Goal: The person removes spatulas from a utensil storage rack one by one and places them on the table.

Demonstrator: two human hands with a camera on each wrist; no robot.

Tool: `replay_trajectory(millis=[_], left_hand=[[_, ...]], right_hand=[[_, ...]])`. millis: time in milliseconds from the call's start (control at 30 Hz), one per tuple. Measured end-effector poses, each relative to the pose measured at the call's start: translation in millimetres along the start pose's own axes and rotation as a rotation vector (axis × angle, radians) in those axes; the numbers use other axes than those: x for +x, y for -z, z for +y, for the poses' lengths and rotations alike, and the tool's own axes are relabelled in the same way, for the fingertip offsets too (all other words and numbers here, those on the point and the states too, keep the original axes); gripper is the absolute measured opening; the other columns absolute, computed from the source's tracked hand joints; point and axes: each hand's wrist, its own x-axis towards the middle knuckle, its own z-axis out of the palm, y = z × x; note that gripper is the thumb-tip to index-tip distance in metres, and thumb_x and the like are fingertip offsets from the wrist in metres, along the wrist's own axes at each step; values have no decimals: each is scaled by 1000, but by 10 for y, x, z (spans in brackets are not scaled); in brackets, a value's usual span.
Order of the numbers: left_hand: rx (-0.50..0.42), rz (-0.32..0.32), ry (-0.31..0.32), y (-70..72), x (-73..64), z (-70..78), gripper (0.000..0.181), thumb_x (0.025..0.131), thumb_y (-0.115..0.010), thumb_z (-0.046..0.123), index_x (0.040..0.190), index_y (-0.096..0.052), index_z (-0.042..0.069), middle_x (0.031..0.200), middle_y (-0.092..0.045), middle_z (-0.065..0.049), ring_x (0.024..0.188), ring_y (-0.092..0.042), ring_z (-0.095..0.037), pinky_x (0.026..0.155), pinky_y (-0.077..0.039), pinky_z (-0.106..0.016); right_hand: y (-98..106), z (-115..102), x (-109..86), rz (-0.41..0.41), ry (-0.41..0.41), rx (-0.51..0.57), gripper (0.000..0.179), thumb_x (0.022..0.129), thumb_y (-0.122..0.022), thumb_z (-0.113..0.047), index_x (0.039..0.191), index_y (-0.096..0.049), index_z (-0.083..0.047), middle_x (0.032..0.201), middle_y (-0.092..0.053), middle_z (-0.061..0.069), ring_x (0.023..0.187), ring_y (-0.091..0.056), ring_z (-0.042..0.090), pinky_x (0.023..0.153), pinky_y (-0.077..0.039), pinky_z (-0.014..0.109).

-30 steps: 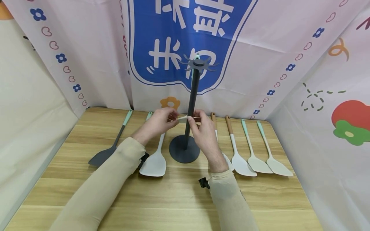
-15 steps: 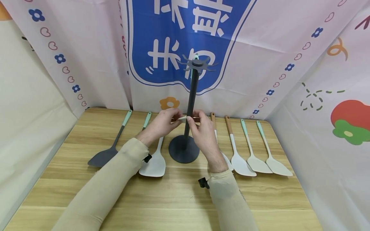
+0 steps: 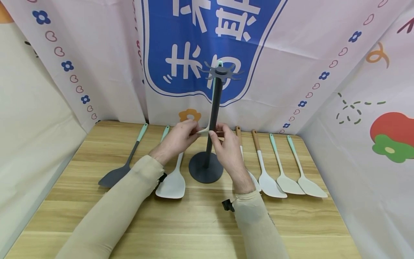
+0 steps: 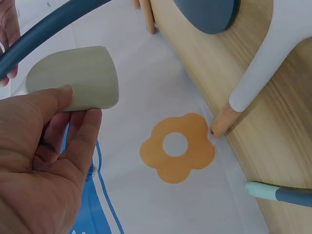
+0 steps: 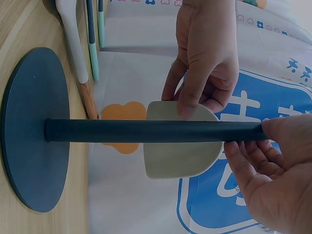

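Note:
A dark utensil rack stands mid-table, with its pole (image 3: 215,108), round base (image 3: 206,169) and hooked top (image 3: 221,72). Behind the pole hangs a pale green spatula (image 5: 180,161), its mint handle tip (image 3: 220,63) up at the hooks. My left hand (image 3: 179,138) pinches an edge of the spatula's head (image 4: 78,73) between thumb and fingers. With thumb on one side and fingertips on the other, my right hand (image 5: 285,165) holds the pole.
On the wooden table (image 3: 197,223), a dark spatula (image 3: 114,177) and a white one (image 3: 171,185) lie on the left. To the right lie a brown-handled white spatula (image 3: 271,186) and pale mint-handled ones (image 3: 312,187). A printed cloth (image 3: 291,46) hangs close behind.
My left hand shifted slightly right, then back left with the spatula's head. More of the spatula's neck and handle now shows left of the pole. My right hand has stayed at the pole.

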Motion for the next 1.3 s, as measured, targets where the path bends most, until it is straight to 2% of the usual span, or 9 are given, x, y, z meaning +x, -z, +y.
replay_trajectory(millis=[167, 300, 467, 567, 833, 1100, 1300], left_hand=[[12, -2, 0, 28, -8, 16, 4, 115, -76, 9, 113, -72, 8, 103, -69, -11, 89, -61, -25, 77, -55, -39], [30, 14, 1, 45, -19, 10, 4, 114, -76, 7, 116, -73, 6, 107, -71, -12, 90, -65, -26, 79, -59, -40], [64, 44, -36, 77, -21, -25, 5, 113, -77, 4, 115, -73, 5, 108, -72, -13, 92, -69, -27, 81, -63, -41], [92, 49, -38, 108, -21, -37, 4, 114, -76, 4, 114, -72, 6, 108, -72, -12, 92, -69, -27, 81, -63, -41], [125, 107, 53, 274, -69, -137, 7, 114, -74, 2, 120, -76, 2, 118, -77, -15, 103, -75, -32, 93, -68, -50], [100, 221, 126, 507, -124, -272, 5, 112, -73, -3, 111, -75, 2, 117, -76, -19, 107, -73, -38, 96, -65, -56], [117, 204, 150, 579, -152, -279, 6, 114, -76, 7, 111, -73, 3, 115, -76, -19, 106, -74, -38, 95, -66, -57]], right_hand=[[1, 7, 0, 1, -1, -2, 32, 121, -69, -21, 147, -67, -2, 138, -77, 19, 132, -80, 37, 111, -73, 53], [-1, 15, 0, 2, 3, -3, 33, 121, -69, -21, 147, -67, -1, 138, -77, 19, 133, -80, 38, 111, -72, 54], [-2, 16, -1, 4, 9, -1, 33, 121, -69, -20, 147, -67, -1, 137, -77, 20, 132, -80, 38, 110, -73, 53], [-1, 16, 3, 6, 7, -1, 32, 121, -69, -20, 147, -68, -1, 137, -78, 19, 132, -80, 38, 109, -73, 53], [-4, 12, 8, 5, 5, -1, 31, 121, -69, -20, 146, -68, -1, 136, -78, 19, 130, -81, 37, 108, -74, 51], [-4, 7, 9, 1, 2, -3, 31, 121, -69, -20, 146, -68, -1, 136, -78, 19, 130, -81, 37, 109, -74, 51], [-16, 17, 13, 1, -3, 2, 31, 121, -69, -19, 146, -68, -1, 136, -78, 19, 131, -80, 37, 109, -73, 52]])
